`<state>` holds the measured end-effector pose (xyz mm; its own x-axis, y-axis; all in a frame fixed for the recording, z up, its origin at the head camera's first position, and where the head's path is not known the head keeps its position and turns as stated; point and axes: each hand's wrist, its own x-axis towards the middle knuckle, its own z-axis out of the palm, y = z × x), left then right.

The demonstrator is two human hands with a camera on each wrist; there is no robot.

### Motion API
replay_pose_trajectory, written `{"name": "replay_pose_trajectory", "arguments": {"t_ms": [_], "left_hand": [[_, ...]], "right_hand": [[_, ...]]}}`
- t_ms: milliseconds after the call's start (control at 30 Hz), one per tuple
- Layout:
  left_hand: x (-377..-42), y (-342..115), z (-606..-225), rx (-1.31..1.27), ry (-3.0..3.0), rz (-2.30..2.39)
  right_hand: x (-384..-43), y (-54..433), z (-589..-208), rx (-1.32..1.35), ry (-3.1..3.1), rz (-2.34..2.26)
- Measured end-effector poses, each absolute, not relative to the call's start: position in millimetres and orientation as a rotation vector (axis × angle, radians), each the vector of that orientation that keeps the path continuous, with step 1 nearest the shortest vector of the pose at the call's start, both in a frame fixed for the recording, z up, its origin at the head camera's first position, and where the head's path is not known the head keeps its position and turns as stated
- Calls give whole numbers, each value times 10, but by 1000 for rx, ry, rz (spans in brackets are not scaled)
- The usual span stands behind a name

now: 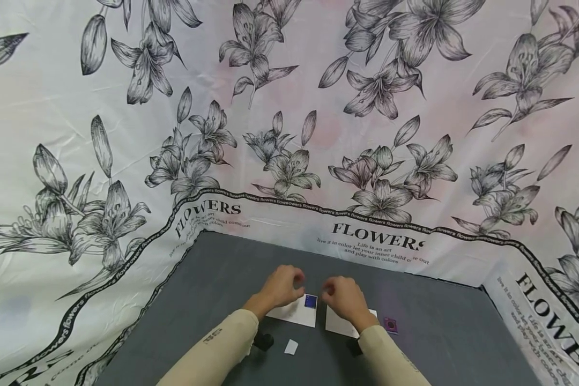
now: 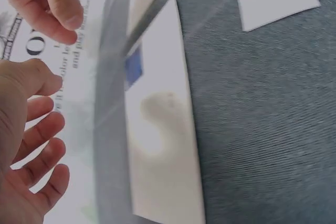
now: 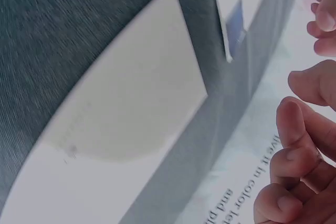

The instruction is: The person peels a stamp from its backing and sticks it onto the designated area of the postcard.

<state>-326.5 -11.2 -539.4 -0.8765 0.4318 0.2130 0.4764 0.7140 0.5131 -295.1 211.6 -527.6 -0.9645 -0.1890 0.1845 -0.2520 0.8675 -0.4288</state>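
Note:
My left hand hovers over the white card on the left, its fingers loosely bent and apart, holding nothing visible. A small dark-blue square sits at that card's far right corner. My right hand is raised above a second white card, part of which the hand and wrist hide. In the right wrist view its fingers curl inward, with the thumb close to the index finger and nothing visible in the grasp. A short gap separates the two hands.
A purple square with a round design lies right of the right card. A small white scrap is nearer me, between the forearms. The dark grey tabletop meets a flower-printed curtain at the back and sides.

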Motion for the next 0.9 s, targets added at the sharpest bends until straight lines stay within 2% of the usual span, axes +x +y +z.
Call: {"name": "replay_pose_trajectory", "arguments": {"t_ms": [467,900], "left_hand": [[-3173,64,-5095,-865,-2794,-755],[-3074,271,-5133,-1072,-2881,-508]], "right_hand": [[-2928,2419,-5025,276,-2815,701],[-2849,2643,-4960,178,-2841,723]]}}
